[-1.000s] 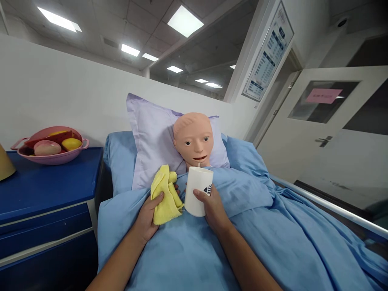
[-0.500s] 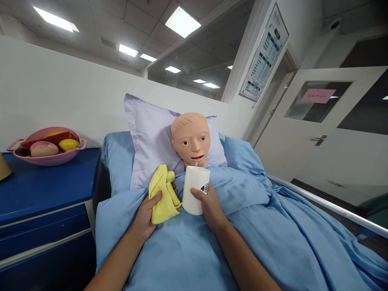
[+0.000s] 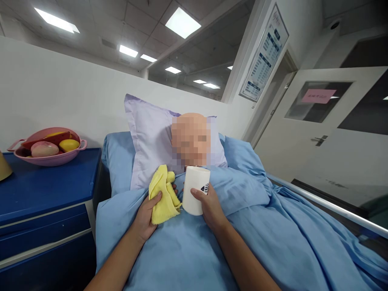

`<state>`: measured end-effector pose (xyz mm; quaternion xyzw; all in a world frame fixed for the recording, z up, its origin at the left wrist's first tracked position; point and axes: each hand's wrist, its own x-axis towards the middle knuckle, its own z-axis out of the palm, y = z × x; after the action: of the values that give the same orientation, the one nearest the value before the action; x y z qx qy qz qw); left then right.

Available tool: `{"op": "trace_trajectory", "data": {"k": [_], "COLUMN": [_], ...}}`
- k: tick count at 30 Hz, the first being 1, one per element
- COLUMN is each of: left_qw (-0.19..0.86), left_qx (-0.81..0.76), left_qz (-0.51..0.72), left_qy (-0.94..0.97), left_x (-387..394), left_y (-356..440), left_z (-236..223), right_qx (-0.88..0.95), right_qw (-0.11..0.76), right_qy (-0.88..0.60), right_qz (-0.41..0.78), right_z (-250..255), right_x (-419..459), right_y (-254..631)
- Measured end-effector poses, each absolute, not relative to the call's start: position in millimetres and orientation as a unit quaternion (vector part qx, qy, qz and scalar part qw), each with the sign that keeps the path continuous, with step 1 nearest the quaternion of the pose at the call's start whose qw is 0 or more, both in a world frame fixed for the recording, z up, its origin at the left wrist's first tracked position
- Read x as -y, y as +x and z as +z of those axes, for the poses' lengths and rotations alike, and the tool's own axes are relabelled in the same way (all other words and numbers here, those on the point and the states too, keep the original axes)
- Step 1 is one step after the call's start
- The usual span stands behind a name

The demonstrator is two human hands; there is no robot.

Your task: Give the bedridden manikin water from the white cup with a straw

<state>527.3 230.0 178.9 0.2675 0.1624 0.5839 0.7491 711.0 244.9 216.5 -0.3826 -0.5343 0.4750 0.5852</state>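
Observation:
My left hand (image 3: 146, 214) is closed on a folded yellow towel (image 3: 163, 198), with the thumb in front and fingertips showing at its right edge. A white cup (image 3: 194, 194) with a dark fish-bone print is gripped by my right hand (image 3: 211, 205), thumb across its near side. The cup is nearly upright in front of the chin of a manikin (image 3: 190, 137), whose head rests on a lilac pillow (image 3: 151, 141). The manikin's face is blurred now. What the cup contains is hidden from this angle.
Blue bedding (image 3: 182, 254) covers the bed. On the left, a blue bedside cabinet (image 3: 75, 184) carries a pink basket (image 3: 54, 159) of fruit and part of a tan object (image 3: 4, 167). A bed rail (image 3: 333, 208) runs along the right, with a door (image 3: 303, 149) beyond.
Both hands, the towel and the cup stay in practically the same place. The manikin's face, clear before, is now pixelated, so the straw seen at its mouth earlier cannot be made out.

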Motion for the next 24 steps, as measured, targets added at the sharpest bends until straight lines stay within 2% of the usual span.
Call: {"op": "trace_trajectory", "data": {"k": [24], "left_qw": [0.731], "left_qx": [-0.201], "left_qz": [0.595], "left_qy": [0.266], "left_x": [-228.5], "left_y": [526.8], "left_z": [183.3], "right_qx": [0.530], "right_qw": [0.587], "right_qy": [-0.391], "right_qz": [0.471], "right_z": [217.2], "right_x": [-243.6], "right_y": [709.7]}}
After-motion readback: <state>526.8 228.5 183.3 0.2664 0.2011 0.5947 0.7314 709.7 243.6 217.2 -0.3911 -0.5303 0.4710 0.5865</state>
